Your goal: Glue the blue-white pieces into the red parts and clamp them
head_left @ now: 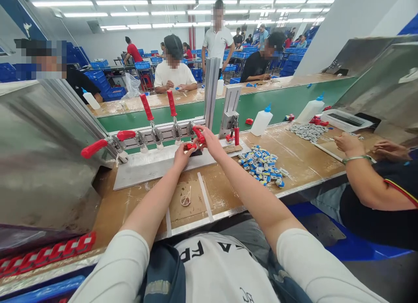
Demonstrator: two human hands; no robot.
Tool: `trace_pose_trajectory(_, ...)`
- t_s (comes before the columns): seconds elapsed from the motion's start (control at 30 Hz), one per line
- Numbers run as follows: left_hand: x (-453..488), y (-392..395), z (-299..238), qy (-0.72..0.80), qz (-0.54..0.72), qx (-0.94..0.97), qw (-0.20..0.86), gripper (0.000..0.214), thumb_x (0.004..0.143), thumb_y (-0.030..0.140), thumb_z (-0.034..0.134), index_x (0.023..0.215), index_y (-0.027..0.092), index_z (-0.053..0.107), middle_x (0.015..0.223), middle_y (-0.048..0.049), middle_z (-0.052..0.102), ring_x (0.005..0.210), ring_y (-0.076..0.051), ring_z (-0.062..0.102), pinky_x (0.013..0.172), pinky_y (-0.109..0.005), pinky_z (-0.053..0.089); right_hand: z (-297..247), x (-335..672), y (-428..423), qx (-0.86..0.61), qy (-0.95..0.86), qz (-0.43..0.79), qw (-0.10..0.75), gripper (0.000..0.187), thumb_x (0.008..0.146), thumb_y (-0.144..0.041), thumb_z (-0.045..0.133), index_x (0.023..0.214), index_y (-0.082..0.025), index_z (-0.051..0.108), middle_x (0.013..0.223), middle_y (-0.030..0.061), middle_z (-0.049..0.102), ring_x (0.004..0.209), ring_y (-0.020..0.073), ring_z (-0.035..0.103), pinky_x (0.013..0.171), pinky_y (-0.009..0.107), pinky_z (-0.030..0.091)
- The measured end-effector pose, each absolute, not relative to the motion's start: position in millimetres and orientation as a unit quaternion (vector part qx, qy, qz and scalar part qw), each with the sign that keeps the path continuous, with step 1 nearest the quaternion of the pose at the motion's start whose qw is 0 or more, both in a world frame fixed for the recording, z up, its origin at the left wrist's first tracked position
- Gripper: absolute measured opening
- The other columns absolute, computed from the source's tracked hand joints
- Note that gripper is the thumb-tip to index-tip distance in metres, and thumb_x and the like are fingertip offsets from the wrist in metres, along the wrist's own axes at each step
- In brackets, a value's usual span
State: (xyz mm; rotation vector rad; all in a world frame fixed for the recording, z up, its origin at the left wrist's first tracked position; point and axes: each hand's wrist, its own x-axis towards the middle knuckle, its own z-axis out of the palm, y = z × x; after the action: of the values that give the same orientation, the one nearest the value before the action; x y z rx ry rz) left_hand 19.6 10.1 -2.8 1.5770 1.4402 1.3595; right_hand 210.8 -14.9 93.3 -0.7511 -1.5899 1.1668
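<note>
My left hand (182, 156) has its fingers closed on a small red plastic part (190, 146), low at the fixture's metal base plate (140, 171). Just to its right, my right hand (210, 142) grips the red handle of a toggle clamp (199, 135). That clamp sits at the right end of a metal rail, in a row with several others. Two neighbouring clamps have upright red handles (171, 103), while the red handle (94, 149) at the far left lies lower. My fingers partly hide the red part and the clamp's tip.
Right of the fixture lies a pile of blue-and-white parts (263, 166). A white squeeze bottle (261, 121) stands behind it. Cotton swabs rest in a small ring (186, 200) near the front edge. A co-worker's hand (349, 144) is at the right, by grey pieces (307, 131).
</note>
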Motion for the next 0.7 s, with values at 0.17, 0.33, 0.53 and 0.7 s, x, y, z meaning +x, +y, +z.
trace_pose_trajectory(0.17,28.1,24.0,-9.3,0.542,0.516,0.595,0.293,0.044,0.093,0.037,0.074,0.130,0.016,0.064,0.128,-0.0162,0.076,0.117,-0.026,0.072,0.111,-0.044,0.051,118.7,200.9,-21.7,-0.235,-0.609,0.562,0.508,0.066,0.091,-0.079,0.062,0.124,-0.023,0.071,0.080,0.0012,0.069,0.061,0.0126,0.056,0.053,0.025,0.046)
trace_pose_trajectory(0.33,30.0,30.6,-11.2,0.540,0.513,0.597,0.296,0.043,0.094,0.037,0.073,0.130,0.015,0.065,0.127,-0.0178,0.076,0.117,-0.028,0.072,0.112,-0.046,0.051,113.9,204.8,-18.9,-0.242,-0.601,0.574,0.501,0.055,0.092,-0.071,0.066,0.118,-0.023,0.071,0.075,-0.0012,0.067,0.058,0.0112,0.055,0.053,0.024,0.045)
trace_pose_trajectory(0.53,28.7,27.8,-9.7,0.536,0.508,0.608,0.293,0.042,0.094,0.032,0.071,0.132,0.014,0.066,0.131,-0.0183,0.074,0.122,-0.028,0.070,0.114,-0.045,0.049,77.3,205.7,-21.7,-0.264,-0.645,0.533,0.480,0.043,0.093,-0.060,0.066,0.115,-0.024,0.066,0.074,-0.0030,0.062,0.064,0.0136,0.055,0.062,0.027,0.047)
trace_pose_trajectory(0.7,27.4,24.0,-8.0,0.551,0.501,0.603,0.286,0.041,0.093,0.034,0.072,0.130,0.017,0.067,0.134,-0.0166,0.073,0.127,-0.030,0.067,0.116,-0.048,0.048,43.4,213.1,-14.6,-0.256,-0.725,0.445,0.459,0.044,0.102,-0.060,0.051,0.124,-0.023,0.060,0.077,-0.0030,0.058,0.074,0.0160,0.057,0.076,0.031,0.050)
